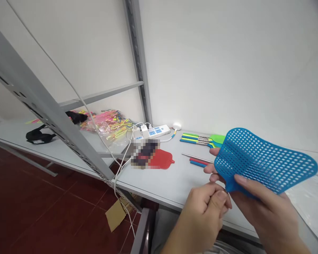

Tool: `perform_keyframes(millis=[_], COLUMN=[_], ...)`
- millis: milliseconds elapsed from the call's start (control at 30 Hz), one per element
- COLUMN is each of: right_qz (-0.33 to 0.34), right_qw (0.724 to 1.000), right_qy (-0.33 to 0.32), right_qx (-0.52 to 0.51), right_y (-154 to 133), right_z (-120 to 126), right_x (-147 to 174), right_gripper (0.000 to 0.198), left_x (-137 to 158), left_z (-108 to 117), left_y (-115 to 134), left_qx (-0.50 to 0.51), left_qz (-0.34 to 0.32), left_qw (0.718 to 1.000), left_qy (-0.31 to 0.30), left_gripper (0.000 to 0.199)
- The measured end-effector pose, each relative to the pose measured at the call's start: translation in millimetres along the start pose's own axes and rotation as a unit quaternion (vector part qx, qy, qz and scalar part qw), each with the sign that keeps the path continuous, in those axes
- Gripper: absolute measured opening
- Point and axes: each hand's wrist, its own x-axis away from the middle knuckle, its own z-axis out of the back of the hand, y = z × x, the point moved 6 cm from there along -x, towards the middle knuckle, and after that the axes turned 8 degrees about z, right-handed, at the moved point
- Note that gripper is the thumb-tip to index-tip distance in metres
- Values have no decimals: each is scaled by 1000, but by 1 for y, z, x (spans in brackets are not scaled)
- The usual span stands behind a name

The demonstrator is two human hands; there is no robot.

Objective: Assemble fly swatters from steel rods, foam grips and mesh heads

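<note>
My right hand (274, 208) grips a blue fly swatter head (265, 158), its thumb across the front of the mesh and its fingers showing past the far edge. The narrow neck of the head points down toward my left hand (205, 211). That hand is closed in a pinch right at the neck; what lies between its fingers is hidden. Just beyond, on the table, are a bare metal rod (196, 157), a red handle (197, 160) and a blue handle (198, 163). A flat red fly swatter head (163, 159) lies farther left.
Fly swatters with green, yellow and blue handles (192, 138) lie by the wall. A white power strip (159, 131) with plugs and cables stands at the back. Grey shelf posts (140, 60) rise on the left, near bagged colourful items (108, 123) and a black strap (39, 135).
</note>
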Motion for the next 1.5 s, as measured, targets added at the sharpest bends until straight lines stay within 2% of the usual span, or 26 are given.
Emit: perform_keyframes(millis=[100, 167, 200, 267, 333, 400, 467, 533, 600, 700, 900, 1067, 1233, 1500], right_qz=[-17, 15, 43, 94, 92, 62, 45, 6, -17, -28, -42, -32, -14, 4], right_qw=[999, 998, 996, 989, 979, 937, 863, 787, 759, 751, 734, 707, 689, 696], right_qy=[10, 54, 79, 103, 56, -50, -160, -224, -245, -269, -290, -276, -264, -263], right_qx=[-35, -41, -28, 39, 172, 339, 477, 576, 602, 602, 613, 651, 675, 668], right_y=[8, 6, 4, 4, 18, 47, 82, 117, 143, 166, 183, 186, 183, 178], right_z=[-4, 5, 11, 21, 19, 3, -19, -36, -49, -62, -75, -83, -87, -93], right_x=[-12, -28, -38, -55, -68, -74, -73, -73, -78, -88, -94, -90, -87, -82], right_gripper=[34, 35, 36, 36, 39, 53, 74, 84, 80, 70, 95, 93, 90, 90], left_x=[0, -1, -3, -8, -11, -10, -7, -3, 4, 13, 12, 14, 19, 24], left_z=[10, 21, 27, 42, 57, 68, 77, 83, 90, 97, 113, 131, 133, 138], left_y=[-7, -9, -9, -8, -4, 1, 5, 7, 9, 13, 8, 3, 5, 2], left_qx=[105, 137, 152, 175, 191, 215, 248, 279, 308, 349, 426, 474, 472, 454], left_qz=[68, 81, 79, 46, -5, -62, -98, -119, -139, -176, -185, -208, -230, -265], left_qw=[985, 975, 974, 979, 982, 971, 956, 943, 929, 904, 853, 806, 789, 771], left_qy=[-116, -155, -151, -88, 8, 84, 123, 138, 152, 175, 238, 289, 319, 360], left_gripper=[39, 40, 40, 39, 42, 51, 56, 55, 52, 50, 48, 48, 48, 46])
